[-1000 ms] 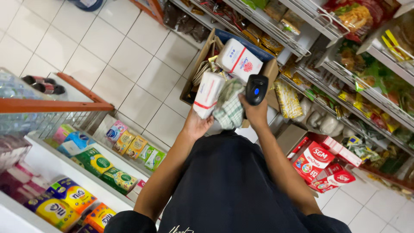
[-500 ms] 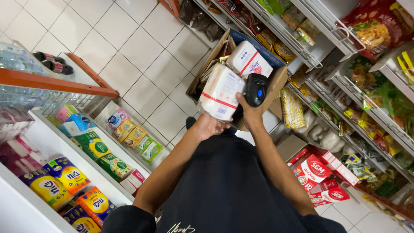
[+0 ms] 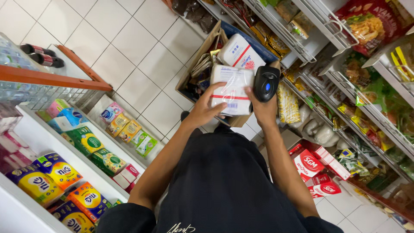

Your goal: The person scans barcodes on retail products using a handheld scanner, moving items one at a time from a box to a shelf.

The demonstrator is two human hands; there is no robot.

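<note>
The left hand (image 3: 206, 110) clamps its fingers around a white wrapped packet (image 3: 231, 89), holding it flat above the open cardboard box (image 3: 199, 60) with its striped label panel toward the scanner. The right hand (image 3: 261, 108) wraps closed on a black handheld scanner (image 3: 266, 83), touching the packet's edge, apparently aimed at that panel.

Shop aisle, white tiled floor (image 3: 129, 39)

Yellow and green cartons (image 3: 86, 142) are ranged on the white shelf (image 3: 39, 138) at left; red boxes (image 3: 308, 164) are stacked low at right; snack packets (image 3: 366, 26) are hung above.
</note>
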